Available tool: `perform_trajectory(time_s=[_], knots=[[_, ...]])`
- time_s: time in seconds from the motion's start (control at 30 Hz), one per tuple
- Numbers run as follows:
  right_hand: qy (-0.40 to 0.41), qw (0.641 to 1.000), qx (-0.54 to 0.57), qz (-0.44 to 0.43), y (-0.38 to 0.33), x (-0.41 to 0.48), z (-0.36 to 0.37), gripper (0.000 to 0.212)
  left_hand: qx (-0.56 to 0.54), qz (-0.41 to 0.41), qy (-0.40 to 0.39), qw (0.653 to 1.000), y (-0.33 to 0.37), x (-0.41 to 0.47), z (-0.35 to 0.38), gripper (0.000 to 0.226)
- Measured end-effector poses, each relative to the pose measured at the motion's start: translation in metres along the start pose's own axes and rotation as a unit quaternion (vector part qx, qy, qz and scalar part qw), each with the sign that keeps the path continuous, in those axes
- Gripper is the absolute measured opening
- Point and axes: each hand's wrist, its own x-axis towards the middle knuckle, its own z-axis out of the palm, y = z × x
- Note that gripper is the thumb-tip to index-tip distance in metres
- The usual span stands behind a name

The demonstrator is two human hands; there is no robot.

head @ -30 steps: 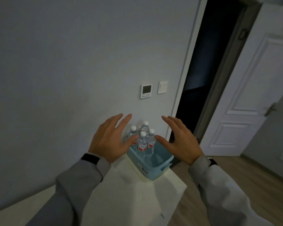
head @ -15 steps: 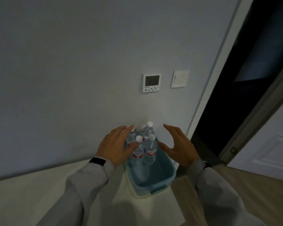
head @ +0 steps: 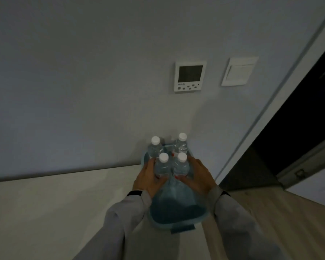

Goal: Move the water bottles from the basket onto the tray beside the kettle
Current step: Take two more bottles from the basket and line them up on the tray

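A light blue plastic basket point(head: 176, 212) stands on a pale counter against the wall. Several clear water bottles with white caps stand upright in its far end. My left hand point(head: 148, 179) is wrapped around the near left bottle point(head: 162, 166). My right hand point(head: 197, 177) grips the near right bottle point(head: 180, 164). Two more bottles, a rear left bottle point(head: 155, 147) and a rear right bottle point(head: 182, 143), stand behind them untouched. No tray or kettle is in view.
The pale counter point(head: 54, 203) runs to the left along the grey wall. A thermostat panel point(head: 190, 76) and a light switch point(head: 239, 71) hang on the wall above the basket. A dark open doorway point(head: 293, 137) and wooden floor point(head: 270, 212) lie to the right.
Both hands came down from hovering open beside the bottles and closed on the two near bottles. The camera moved closer and looks more steeply down at the basket.
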Motion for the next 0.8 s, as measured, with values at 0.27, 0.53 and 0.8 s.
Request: perform_trajectory(time_s=[0.27,0.53,0.8], knots=[[0.031,0.987,0.157,-0.01,0.012,0.012,0.022,0.073,-0.056,-0.033,0.079,0.995,-0.005,0.006,0.034,0.077],[0.067,0.99,0.123,-0.012,0.017,0.017,0.023,0.073,-0.044,-0.026,0.087,0.995,-0.011,0.006,0.027,0.074],[0.093,0.988,0.117,-0.05,-0.001,-0.003,-0.003,0.073,-0.112,0.003,0.126,0.986,0.012,-0.013,-0.002,0.067]])
